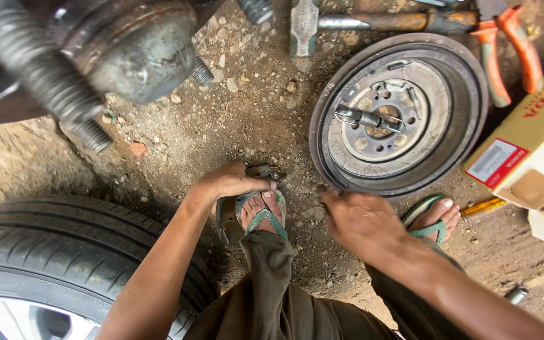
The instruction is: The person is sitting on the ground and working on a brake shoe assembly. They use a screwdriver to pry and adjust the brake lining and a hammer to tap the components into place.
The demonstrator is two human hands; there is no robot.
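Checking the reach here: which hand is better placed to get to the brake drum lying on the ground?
Probably the right hand: it hovers just beside the brake drum's near rim. The left hand is farther off and already grips a small metal part.

Soft, even daylight fills the scene with only faint shadows, the dirt ground (247, 126) sharp at centre, while the threaded axle (39, 75) at upper left blurs (too close to the lens) and edges bow slightly

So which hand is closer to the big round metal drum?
The right hand. It sits just below the brake drum, near its lower rim. The left hand is farther off to the side, by the foot.
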